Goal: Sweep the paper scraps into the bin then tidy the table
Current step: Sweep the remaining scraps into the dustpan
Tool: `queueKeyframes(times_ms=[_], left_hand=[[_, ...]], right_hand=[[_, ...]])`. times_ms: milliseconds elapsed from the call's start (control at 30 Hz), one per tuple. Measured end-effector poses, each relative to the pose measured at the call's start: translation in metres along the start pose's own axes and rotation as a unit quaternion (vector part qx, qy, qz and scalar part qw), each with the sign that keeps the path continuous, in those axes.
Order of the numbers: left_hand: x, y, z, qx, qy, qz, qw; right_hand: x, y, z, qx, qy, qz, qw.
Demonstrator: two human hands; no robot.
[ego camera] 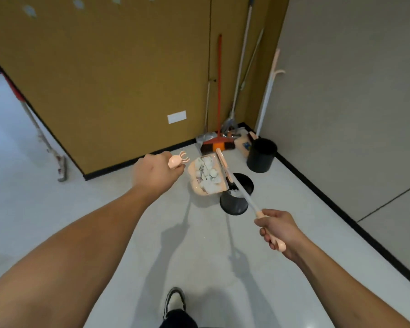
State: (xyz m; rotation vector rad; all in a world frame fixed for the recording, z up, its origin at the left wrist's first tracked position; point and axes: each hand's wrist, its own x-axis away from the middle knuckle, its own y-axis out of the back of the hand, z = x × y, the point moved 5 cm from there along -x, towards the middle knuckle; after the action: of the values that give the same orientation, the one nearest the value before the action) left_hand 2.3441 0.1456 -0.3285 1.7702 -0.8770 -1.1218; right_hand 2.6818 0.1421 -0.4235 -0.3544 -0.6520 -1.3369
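Note:
My left hand [155, 172] grips the pink handle of a dustpan [194, 183], raised and tilted beside a black bin [234, 204]. Crumpled white paper scraps [207, 174] fill the pan. My right hand [276, 229] holds the pink grip of a small broom [243, 191] whose white shaft runs up across the bin's mouth to a pink head at the pan's right edge. Some white scraps lie inside the bin.
A second black bin [262, 155] stands in the corner. An orange broom [219, 140], mops and poles lean against the brown wall there. A mop [62, 166] leans at the left. My shoe [174, 301] is on the pale floor.

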Motion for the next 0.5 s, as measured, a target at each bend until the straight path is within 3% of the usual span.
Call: queueKeyframes(times_ms=[267, 500], left_hand=[[-0.075, -0.045, -0.050, -0.040, -0.247, 0.014, 0.968], [-0.097, -0.074, -0.068, -0.044, -0.337, 0.044, 0.939]], right_hand=[[-0.011, -0.009, 0.007, -0.086, -0.032, -0.103, 0.990], [-0.026, -0.009, 0.006, -0.105, -0.051, -0.128, 0.985]])
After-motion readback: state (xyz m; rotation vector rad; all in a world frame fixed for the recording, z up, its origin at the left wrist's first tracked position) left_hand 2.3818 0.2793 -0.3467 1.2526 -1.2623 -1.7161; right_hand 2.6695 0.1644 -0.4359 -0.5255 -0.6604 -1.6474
